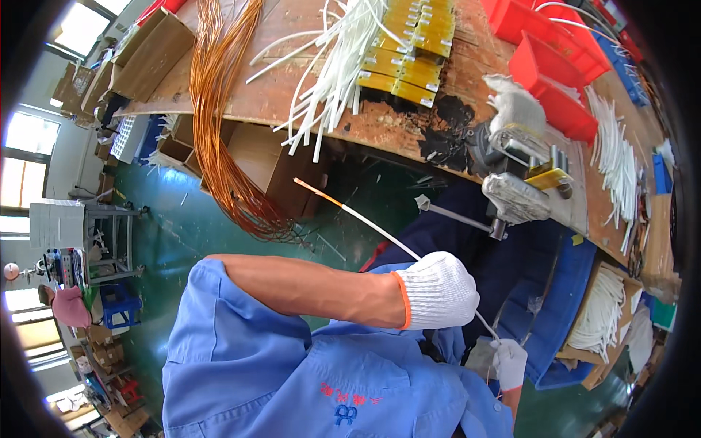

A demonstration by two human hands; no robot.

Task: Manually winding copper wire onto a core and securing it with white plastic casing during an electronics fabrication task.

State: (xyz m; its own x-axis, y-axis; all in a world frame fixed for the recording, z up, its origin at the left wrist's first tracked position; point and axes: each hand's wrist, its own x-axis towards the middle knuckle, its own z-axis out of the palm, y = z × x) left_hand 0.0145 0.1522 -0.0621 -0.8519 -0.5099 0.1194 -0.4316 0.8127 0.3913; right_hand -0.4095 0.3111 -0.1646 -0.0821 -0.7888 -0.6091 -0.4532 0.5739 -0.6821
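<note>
My left hand (438, 290), in a white knit glove with an orange cuff, is closed round a thin white sleeve tube (380, 232). The tube slants up and to the left out of the fist, and a bare copper-coloured wire end shows at its tip. Below and to the right, my right hand (509, 363), also gloved, pinches the other stretch of the tube near my body. Its fingertips are partly hidden. Beyond the hands stands a bench vise (515, 193) with cloth-wrapped jaws and a yellow plate (549, 179) between them.
Copper wires (212, 139) hang over the edge of the worn wooden bench (285, 91). Cut white tubes (328, 87) and stacked yellow plates (409, 62) lie on it. Red bins (551, 84) stand at the right. Lower right, a cardboard box (599, 314) of white tubes sits by a blue crate (558, 303).
</note>
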